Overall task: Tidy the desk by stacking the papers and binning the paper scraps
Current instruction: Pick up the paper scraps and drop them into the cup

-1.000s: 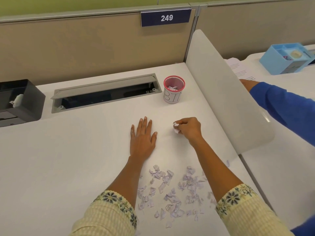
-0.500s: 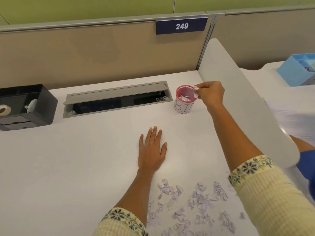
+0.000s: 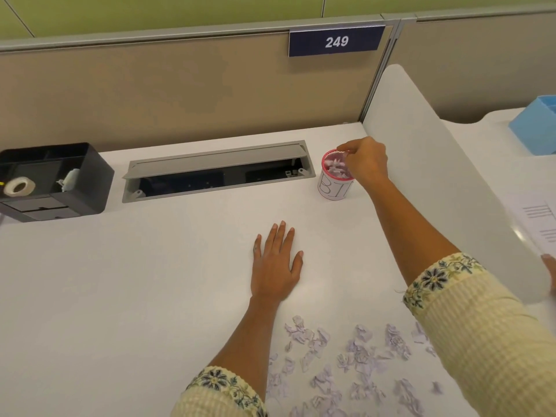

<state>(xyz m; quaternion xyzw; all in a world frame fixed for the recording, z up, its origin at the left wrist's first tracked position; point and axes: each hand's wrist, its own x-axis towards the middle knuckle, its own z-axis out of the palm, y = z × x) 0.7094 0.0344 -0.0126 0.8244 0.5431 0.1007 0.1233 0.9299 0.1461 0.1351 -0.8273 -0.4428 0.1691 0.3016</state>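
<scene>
So a few scraps (image 3: 334,169) sat in the cup (image 3: 332,189) already, right hand (image 3: 365,164) bunched over it (couldn't tell if it held one), left hand (image 3: 276,266) flat and relaxed on the desk (image 3: 150,281), loads more left to bin.

Honestly the table (image 3: 150,281) looks smooth matt white, scraps (image 3: 358,353) are crinkly paper, and left of the bin (image 3: 334,188) there's a dull grey metal hatch (image 3: 216,164).

Left hand (image 3: 276,266) lies flat on the white desk (image 3: 150,281), fingers straight. Right hand (image 3: 365,162) hangs over the pink-rimmed cup (image 3: 332,188) marked BIN, fingertips bunched at the rim, can't tell if it's got anything. Cup's got bits inside, and loads of paper scraps (image 3: 358,356) lie near the front edge.
</scene>
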